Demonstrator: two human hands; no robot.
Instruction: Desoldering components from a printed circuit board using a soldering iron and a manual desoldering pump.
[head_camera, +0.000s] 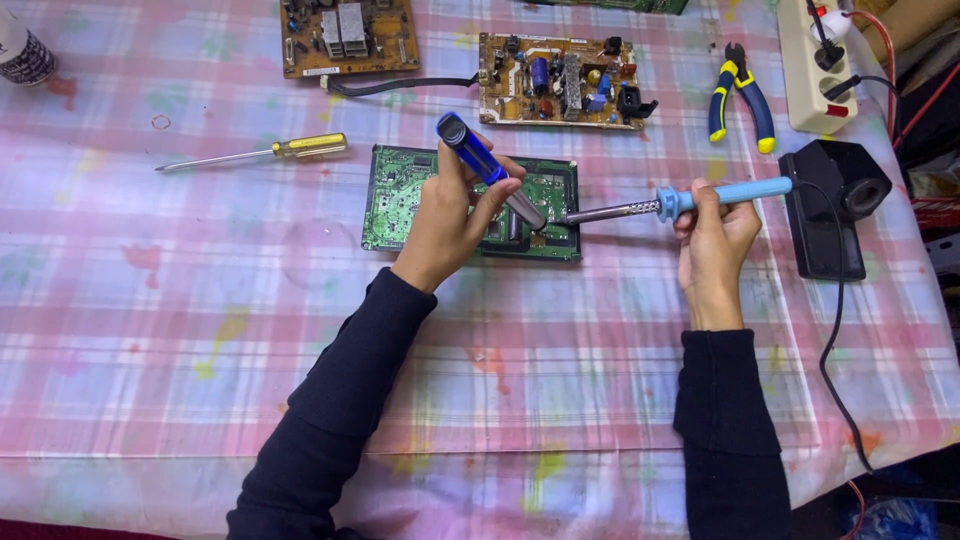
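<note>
Left hand (445, 215) grips blue-and-silver desoldering pump (487, 168), tip on green rectangular circuit board (400, 200). Right hand (712, 245) grasps light-blue-handled soldering iron (680, 203), metal tip touching the same board's right part.

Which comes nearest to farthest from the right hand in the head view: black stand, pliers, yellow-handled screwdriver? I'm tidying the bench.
From the right hand:
1. Black stand, just to its right.
2. Pliers, above it, toward the table's far edge.
3. Yellow-handled screwdriver, far left, beyond the left hand.
</note>
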